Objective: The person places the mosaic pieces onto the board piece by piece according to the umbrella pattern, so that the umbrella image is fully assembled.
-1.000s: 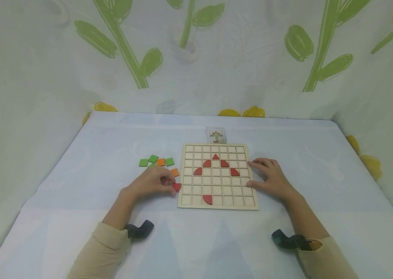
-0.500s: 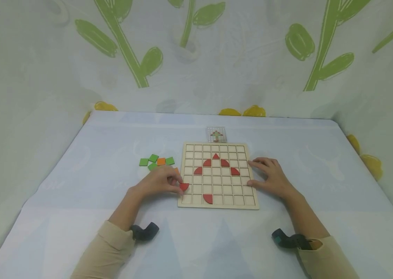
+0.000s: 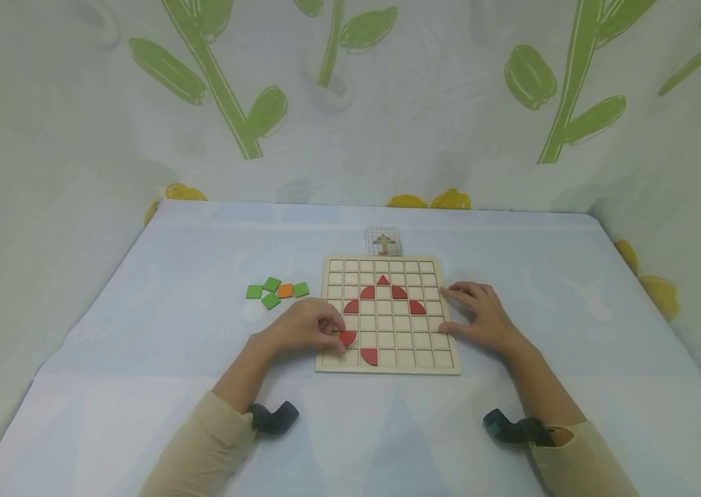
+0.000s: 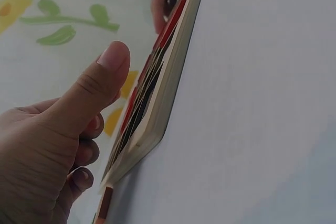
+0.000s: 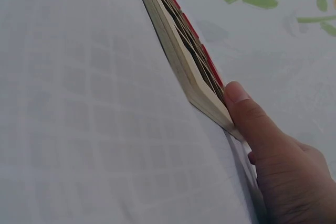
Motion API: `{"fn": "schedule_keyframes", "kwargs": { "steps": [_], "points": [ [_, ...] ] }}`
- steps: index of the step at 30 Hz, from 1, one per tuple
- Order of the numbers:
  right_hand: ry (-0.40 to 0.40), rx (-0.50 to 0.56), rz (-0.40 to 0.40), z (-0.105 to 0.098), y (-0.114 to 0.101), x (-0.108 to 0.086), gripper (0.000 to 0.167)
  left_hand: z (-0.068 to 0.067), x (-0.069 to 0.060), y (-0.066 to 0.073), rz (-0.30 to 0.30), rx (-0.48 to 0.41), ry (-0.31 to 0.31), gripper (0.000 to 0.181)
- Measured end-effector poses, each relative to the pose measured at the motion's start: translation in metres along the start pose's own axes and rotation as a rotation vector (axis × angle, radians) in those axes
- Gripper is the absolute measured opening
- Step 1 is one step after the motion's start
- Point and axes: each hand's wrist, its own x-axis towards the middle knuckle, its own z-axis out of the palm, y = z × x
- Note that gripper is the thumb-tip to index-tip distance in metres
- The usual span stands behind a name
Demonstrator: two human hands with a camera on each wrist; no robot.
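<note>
A wooden grid board (image 3: 414, 369) lies on the table, with several red pieces in its cells, one a triangle (image 3: 383, 280) near the top. Over the board's lower left part, the left hand (image 3: 302, 327) pinches a red curved-edge piece (image 3: 347, 338) between thumb and fingers. In the left wrist view the left hand (image 4: 58, 124) hides that piece. The right hand (image 3: 482, 319) rests with thumb and fingers apart against the board's right edge; in the right wrist view its thumb (image 5: 252, 114) touches the board's side (image 5: 184, 77).
Left of the board lie several green squares (image 3: 271, 301) and an orange square (image 3: 285, 290). A small card (image 3: 384, 241) with a printed grid pattern lies just behind the board. A leaf-patterned cloth (image 3: 437, 124) stands behind the table.
The left hand has moved right with the red piece, from the board's left edge to above its lower left cells. The right hand has stayed in place.
</note>
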Motion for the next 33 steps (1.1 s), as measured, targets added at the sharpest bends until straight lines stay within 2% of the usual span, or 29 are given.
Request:
{"fn": "schedule_keyframes", "kwargs": {
  "steps": [7, 13, 16, 20, 24, 28, 33],
  "points": [
    [0.002, 0.0, 0.002, 0.001, -0.001, -0.001, 0.067, 0.008, 0.01, 0.011, -0.017, 0.038, -0.022, 0.026],
    [0.0, 0.001, 0.004, 0.0, -0.002, -0.001, 0.067, 0.016, 0.017, 0.015, 0.034, 0.062, -0.001, 0.026],
    [0.001, -0.003, 0.005, 0.0, -0.002, -0.001, 0.067, 0.019, 0.019, 0.02, 0.021, 0.065, -0.01, 0.027],
    [0.007, -0.005, -0.003, 0.0, -0.002, -0.001, 0.067, 0.024, 0.023, 0.027, -0.037, 0.058, -0.055, 0.029],
    [0.008, -0.003, -0.008, 0.0, -0.001, -0.001, 0.067, 0.029, 0.025, 0.033, -0.053, 0.061, -0.094, 0.028],
    [0.004, -0.009, 0.001, 0.0, 0.0, -0.001, 0.068, 0.034, 0.026, 0.036, -0.017, 0.087, -0.097, 0.029],
    [-0.003, -0.002, 0.001, -0.001, -0.001, 0.0, 0.068, 0.037, 0.026, 0.04, 0.052, 0.145, -0.045, 0.029]
  ]
}}
